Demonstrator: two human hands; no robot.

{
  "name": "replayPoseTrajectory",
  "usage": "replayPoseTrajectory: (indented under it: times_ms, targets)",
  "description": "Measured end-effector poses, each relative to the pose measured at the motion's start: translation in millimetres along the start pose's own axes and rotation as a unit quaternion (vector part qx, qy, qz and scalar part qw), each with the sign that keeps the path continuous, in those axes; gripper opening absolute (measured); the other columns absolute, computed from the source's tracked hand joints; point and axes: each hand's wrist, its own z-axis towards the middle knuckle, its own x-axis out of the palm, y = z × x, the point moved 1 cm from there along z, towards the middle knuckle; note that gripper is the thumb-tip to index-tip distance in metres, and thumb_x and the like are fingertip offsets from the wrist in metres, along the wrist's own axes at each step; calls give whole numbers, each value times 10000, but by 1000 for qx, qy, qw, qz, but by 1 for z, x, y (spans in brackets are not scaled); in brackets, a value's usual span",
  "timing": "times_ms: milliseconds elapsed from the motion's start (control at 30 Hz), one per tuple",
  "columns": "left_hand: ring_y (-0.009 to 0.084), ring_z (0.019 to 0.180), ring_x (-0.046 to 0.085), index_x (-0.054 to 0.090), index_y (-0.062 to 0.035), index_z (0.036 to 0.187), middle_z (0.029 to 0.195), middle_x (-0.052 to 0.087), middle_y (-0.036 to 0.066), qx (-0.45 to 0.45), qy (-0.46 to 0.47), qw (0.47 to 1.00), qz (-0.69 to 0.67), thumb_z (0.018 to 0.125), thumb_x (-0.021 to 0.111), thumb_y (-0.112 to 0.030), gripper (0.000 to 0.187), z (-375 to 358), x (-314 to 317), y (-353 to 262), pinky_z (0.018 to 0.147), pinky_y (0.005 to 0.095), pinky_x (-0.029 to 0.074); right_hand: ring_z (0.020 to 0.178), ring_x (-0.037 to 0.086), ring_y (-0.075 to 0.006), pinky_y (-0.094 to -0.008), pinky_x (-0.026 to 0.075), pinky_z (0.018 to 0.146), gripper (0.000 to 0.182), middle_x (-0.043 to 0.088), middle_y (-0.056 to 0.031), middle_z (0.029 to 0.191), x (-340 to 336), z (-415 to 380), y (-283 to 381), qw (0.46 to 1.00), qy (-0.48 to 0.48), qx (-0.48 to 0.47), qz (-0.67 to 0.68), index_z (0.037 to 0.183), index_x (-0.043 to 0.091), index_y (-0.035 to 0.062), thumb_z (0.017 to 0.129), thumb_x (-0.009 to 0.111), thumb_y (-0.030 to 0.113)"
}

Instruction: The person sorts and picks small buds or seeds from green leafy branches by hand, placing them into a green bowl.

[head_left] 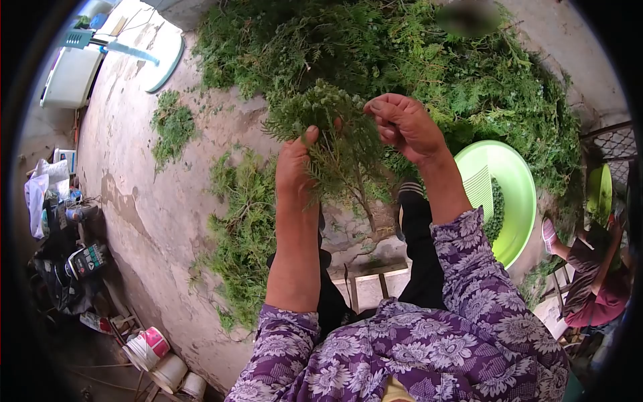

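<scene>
My left hand (296,164) is wrapped around a leafy arborvitae branch (348,144), with the thumb on top. Small pale green cones cluster near the branch's upper tips, and its bare woody stem points down toward my feet. My right hand (408,127) is closed in a pinch at the right side of the foliage; anything between thumb and finger is too small to make out. To the right of my right forearm sits a lime green basin (526,201), with a heap of small green cones (497,211) partly hidden by my sleeve.
A large pile of cut branches (288,47) spreads across the far floor. More sprigs (244,234) lie left of my legs, with a small clump (173,124) beyond. Buckets (151,348) line the left wall. Another person (596,275) sits at the right near a green basin (599,191).
</scene>
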Motion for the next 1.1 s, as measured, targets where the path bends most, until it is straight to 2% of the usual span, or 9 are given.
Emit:
replayPoseTrajectory:
  times_ms: [100, 300, 400, 467, 500, 800, 867, 967, 1100]
  targets:
    - [179, 662, 614, 581, 69, 930, 836, 628, 135, -7, -34, 999, -31, 819, 538, -113, 217, -4, 9, -1, 527, 299, 509, 459, 390, -25, -166, 300, 411, 200, 444, 41, 588, -5, 2, 3, 999, -35, -12, -27, 883, 551, -7, 847, 541, 190]
    - [116, 575, 558, 602, -5, 831, 716, 607, 49, 42, -93, 988, 116, 798, 587, -156, 155, -3, 3, 8, 487, 247, 445, 474, 385, -14, -164, 305, 415, 185, 437, 56, 573, 0, 0, 4, 997, -42, -46, 38, 833, 584, 23, 808, 602, 205]
    - [89, 543, 513, 596, -26, 790, 667, 572, 6, 47, -107, 985, 124, 782, 614, -182, 158, -8, 13, 6, 483, 227, 405, 512, 419, -23, -185, 345, 447, 179, 481, 41, 590, 18, -6, -3, 997, 10, -31, -75, 786, 599, 24, 764, 645, 195]
    - [81, 544, 499, 597, -30, 782, 675, 570, -2, 46, -114, 988, 95, 772, 630, -185, 158, -14, 25, 1, 486, 221, 378, 559, 468, -45, -208, 389, 501, 150, 541, 20, 629, 28, -5, -16, 961, 57, -58, -263, 743, 611, 18, 716, 673, 152]
    - [81, 544, 499, 597, -30, 782, 675, 570, -2, 47, -113, 988, 95, 772, 630, -185, 158, -12, 25, 3, 486, 221, 378, 597, 505, -66, -224, 414, 550, 89, 579, -6, 659, 30, -5, -24, 960, 49, -45, -273, 711, 618, 5, 691, 658, 82]
    - [90, 567, 528, 611, -38, 747, 674, 580, 23, 57, -88, 985, 137, 707, 695, -174, 165, 0, 2, 13, 513, 245, 413, 601, 499, -47, -209, 406, 538, 95, 582, 5, 651, 33, -8, -23, 958, 54, -22, -279, 721, 615, 13, 701, 663, 93]
    - [141, 599, 573, 587, 13, 832, 736, 603, 94, 28, -68, 990, 120, 767, 574, -21, 74, 0, -2, 7, 514, 255, 477, 586, 498, -45, -210, 401, 516, 115, 581, -5, 631, 35, -12, -10, 955, 52, -4, -291, 716, 622, 14, 691, 679, 111]
    - [125, 570, 563, 606, 5, 775, 686, 604, 71, 33, -78, 993, 77, 724, 670, -118, 147, -8, 17, 4, 480, 249, 449, 536, 419, -1, -158, 332, 478, 139, 542, 44, 652, 20, -11, 4, 982, -21, -33, -184, 825, 601, 56, 719, 665, 117]
    - [148, 584, 579, 599, 19, 823, 714, 614, 94, 56, -53, 995, 62, 749, 639, -90, 137, -8, 22, 8, 501, 249, 476, 552, 439, -8, -155, 338, 484, 208, 542, 42, 677, 8, -5, -1, 990, -43, -56, -123, 891, 583, 52, 725, 674, 140]
